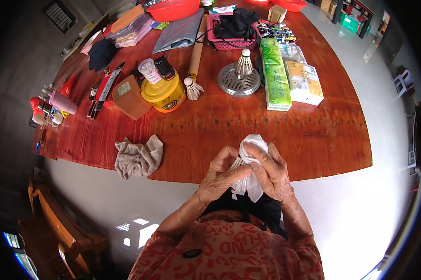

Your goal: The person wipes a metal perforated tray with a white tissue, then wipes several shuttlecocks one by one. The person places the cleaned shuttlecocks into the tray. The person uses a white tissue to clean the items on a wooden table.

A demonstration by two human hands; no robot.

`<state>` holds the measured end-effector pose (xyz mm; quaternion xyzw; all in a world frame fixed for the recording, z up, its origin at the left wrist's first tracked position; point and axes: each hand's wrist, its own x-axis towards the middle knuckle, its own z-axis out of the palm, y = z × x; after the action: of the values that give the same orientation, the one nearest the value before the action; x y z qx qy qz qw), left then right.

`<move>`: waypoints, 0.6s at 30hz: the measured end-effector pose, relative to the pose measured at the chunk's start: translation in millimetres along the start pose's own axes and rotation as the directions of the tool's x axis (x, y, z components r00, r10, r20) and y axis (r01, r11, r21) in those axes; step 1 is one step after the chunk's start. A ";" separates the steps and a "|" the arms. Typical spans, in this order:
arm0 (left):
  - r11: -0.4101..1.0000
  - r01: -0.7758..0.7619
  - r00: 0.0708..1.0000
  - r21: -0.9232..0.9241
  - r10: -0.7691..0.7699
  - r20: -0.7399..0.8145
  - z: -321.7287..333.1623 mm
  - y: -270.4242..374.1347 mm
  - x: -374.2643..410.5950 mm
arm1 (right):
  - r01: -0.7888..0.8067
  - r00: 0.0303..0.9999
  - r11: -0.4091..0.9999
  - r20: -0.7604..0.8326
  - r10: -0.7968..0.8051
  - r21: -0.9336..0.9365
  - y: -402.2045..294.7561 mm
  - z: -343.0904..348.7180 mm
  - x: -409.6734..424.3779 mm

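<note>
Between my hands, just past the table's near edge, is a feather shuttlecock (pixel 241 183) with its skirt pointing down towards me. My left hand (pixel 221 171) grips it by the side of the feathers. A white tissue (pixel 254 140) is wrapped over the cork end, pressed there by the fingers of my right hand (pixel 271 171); a loose end of it hangs below. The cork itself is hidden under the tissue. Farther back, another shuttlecock (pixel 244 64) stands cork-up on a round slotted metal lid (pixel 239 87). One more shuttlecock (pixel 193 89) rests beside a cardboard shuttlecock tube (pixel 198 52).
A crumpled beige cloth (pixel 138 157) lies at the near edge of the wooden table (pixel 210 140). Beyond stand a yellow tub (pixel 165 92), a brown box (pixel 131 96), tissue packs (pixel 276 77) and a pink basket (pixel 231 43). A wooden bench (pixel 60 224) is at lower left.
</note>
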<state>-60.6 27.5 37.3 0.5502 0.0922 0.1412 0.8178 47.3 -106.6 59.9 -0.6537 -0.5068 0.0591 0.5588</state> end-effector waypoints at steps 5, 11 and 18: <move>0.983 0.113 0.994 -0.144 -0.114 0.004 -12.6 -7.0 -4.9 | -0.139 0.987 0.982 0.094 0.128 0.128 10.3 -6.5 2.8; 0.970 0.197 0.980 -0.142 -0.198 0.004 -15.4 4.0 -6.3 | -0.284 0.953 0.891 -0.001 0.304 0.356 8.8 -5.4 8.9; 0.988 0.036 0.994 0.149 -0.020 -0.107 -8.3 -4.5 -6.4 | -0.425 0.897 0.741 0.130 0.423 0.520 4.8 12.6 7.0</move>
<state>-68.6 31.1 29.9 0.6008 0.1534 0.1512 0.7698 45.4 -92.4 55.0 -0.5692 -0.3089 0.3245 0.6894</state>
